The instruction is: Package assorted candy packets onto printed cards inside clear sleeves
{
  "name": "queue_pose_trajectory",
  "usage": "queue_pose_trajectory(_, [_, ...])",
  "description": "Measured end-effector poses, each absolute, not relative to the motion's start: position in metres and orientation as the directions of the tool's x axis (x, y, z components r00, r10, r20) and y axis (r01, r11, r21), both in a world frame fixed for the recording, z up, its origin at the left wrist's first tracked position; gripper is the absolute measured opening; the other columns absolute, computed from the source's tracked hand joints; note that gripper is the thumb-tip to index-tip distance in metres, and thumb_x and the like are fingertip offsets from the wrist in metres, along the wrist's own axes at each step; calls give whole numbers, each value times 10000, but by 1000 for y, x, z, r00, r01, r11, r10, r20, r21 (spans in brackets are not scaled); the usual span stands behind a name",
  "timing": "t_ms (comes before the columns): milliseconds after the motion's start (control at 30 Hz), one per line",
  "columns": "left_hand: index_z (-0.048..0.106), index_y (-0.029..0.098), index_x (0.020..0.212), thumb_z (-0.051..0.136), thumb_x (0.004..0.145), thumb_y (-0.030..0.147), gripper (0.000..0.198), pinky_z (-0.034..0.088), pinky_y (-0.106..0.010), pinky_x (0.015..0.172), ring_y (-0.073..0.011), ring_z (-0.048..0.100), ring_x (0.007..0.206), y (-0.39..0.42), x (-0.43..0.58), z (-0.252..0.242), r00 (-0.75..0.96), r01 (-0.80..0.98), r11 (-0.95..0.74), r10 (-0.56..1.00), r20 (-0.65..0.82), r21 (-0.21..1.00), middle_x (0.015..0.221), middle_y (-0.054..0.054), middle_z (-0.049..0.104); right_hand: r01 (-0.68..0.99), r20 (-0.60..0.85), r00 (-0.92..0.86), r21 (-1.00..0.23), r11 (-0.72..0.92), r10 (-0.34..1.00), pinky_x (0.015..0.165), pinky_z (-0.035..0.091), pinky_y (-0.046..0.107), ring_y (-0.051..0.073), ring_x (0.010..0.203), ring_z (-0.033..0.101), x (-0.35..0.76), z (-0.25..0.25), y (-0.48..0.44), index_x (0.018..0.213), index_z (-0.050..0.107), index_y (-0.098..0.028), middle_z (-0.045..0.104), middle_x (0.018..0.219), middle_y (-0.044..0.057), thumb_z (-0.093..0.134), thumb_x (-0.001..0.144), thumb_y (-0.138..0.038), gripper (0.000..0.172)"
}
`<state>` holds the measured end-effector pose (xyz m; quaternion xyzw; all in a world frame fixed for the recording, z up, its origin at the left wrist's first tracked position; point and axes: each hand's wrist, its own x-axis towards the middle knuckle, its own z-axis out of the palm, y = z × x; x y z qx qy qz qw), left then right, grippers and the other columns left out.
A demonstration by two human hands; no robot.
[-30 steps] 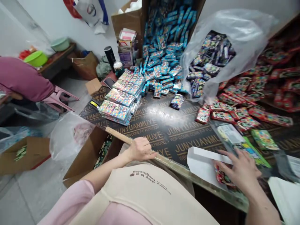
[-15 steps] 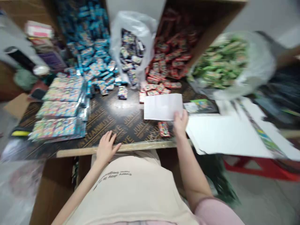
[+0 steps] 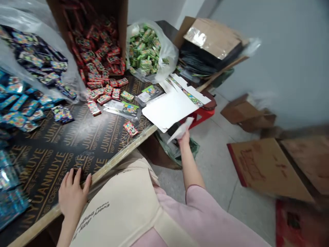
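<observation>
My right hand (image 3: 184, 138) grips a sheet of white paper (image 3: 181, 130), held past the table's front edge over a bin with a dark green liner (image 3: 194, 150). Fingers spread, my left hand (image 3: 73, 192) rests on the dark printed tabletop (image 3: 86, 144) by its wooden edge. One red-wrapped sweet (image 3: 130, 128) lies near that edge, between my hands. Beyond it are a clear packet with a green label (image 3: 123, 108) and a blank white card sheet (image 3: 168, 111), which reaches over the table's edge.
Red-wrapped sweets spill from a cardboard box (image 3: 125, 34). Plastic bags hold purple (image 3: 51, 65) and green sweets (image 3: 145, 51); blue ones (image 3: 19, 106) lie loose at left. A red stool (image 3: 205, 115) stands beside the table. Cardboard boxes (image 3: 267, 168) sit on the floor at right.
The view has swung to the right. My right hand has carried the paper from above the tabletop out over the bin. My left hand is still at the table edge.
</observation>
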<state>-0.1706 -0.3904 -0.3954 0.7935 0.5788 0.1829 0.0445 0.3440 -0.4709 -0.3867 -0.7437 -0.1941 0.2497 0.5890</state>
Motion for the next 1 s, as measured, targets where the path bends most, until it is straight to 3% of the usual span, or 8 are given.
queue_pose_trajectory(167, [455, 198, 1410, 468, 905, 463, 571, 370, -578, 1053, -400, 402, 1348, -391, -169, -392, 303, 898, -362, 921, 245, 251, 1440, -190, 463, -76, -221, 961, -790, -608, 167, 967, 440, 483, 245, 1141, 534, 329, -419, -534, 1207, 544, -162, 530, 1288, 123, 576, 910, -366, 361])
queue_pose_trajectory(267, [466, 211, 1400, 477, 906, 446, 547, 377, -567, 1053, -389, 408, 1346, -391, -169, -391, 313, 897, -374, 914, 257, 238, 1430, -177, 477, -20, -120, 988, -735, -678, 101, 1087, 212, 602, 351, 1383, 252, 337, -410, -520, 1378, 384, -145, 227, 1520, 229, 547, 903, -333, 537])
queue_pose_trajectory(333, [494, 190, 1376, 487, 904, 434, 532, 383, -554, 1054, -384, 413, 1343, -391, -169, -391, 322, 899, -379, 911, 257, 219, 1416, -186, 490, 178, 77, 981, -722, -668, 179, 1123, 114, 590, 340, 1435, 117, 347, -393, -486, 1434, 314, -151, 109, 1569, 219, 492, 918, -371, 588])
queue_pose_trajectory(467, [551, 132, 1318, 462, 915, 445, 518, 394, -529, 1049, -372, 423, 1332, -390, -170, -394, 323, 909, -374, 911, 256, 185, 1385, -214, 514, 685, 418, 725, -521, -510, 548, 1136, 139, 553, 299, 1431, 181, 352, -360, -379, 1371, 439, -168, 324, 1518, 175, 400, 944, -453, 515])
queue_pose_trajectory(600, [599, 80, 1251, 419, 926, 492, 554, 388, -499, 1065, -360, 451, 1305, -392, -169, -399, 295, 918, -355, 910, 292, 177, 1347, -227, 544, 846, 198, 518, -260, -465, 832, 1114, 104, 619, 353, 1446, 178, 342, -356, -280, 1394, 432, -124, 360, 1503, 218, 478, 896, -510, 632])
queue_pose_trajectory(733, [603, 103, 1244, 418, 926, 497, 539, 406, -480, 1056, -341, 479, 1283, -394, -169, -401, 275, 920, -343, 910, 311, 190, 1339, -202, 561, 779, -119, 610, -90, -621, 783, 1086, 87, 658, 443, 1424, 189, 342, -374, -241, 1468, 276, 0, 312, 1480, 343, 470, 825, -684, 959])
queue_pose_trajectory(833, [599, 134, 1252, 439, 919, 484, 509, 406, -482, 1054, -337, 476, 1287, -394, -168, -402, 254, 922, -325, 917, 308, 209, 1342, -183, 562, 830, -96, 553, -27, -558, 828, 1090, 73, 647, 420, 1411, 245, 344, -383, -243, 1480, 254, -17, 367, 1458, 325, 378, 876, -673, 900])
queue_pose_trajectory(1000, [601, 130, 1249, 455, 915, 462, 493, 404, -497, 1050, -345, 474, 1283, -393, -167, -400, 248, 918, -324, 920, 304, 230, 1351, -189, 552, 934, -89, 357, 5, -358, 930, 1071, 125, 623, 361, 1172, 550, 363, -376, -249, 1392, 413, -78, 641, 1188, 254, 373, 930, -575, 680])
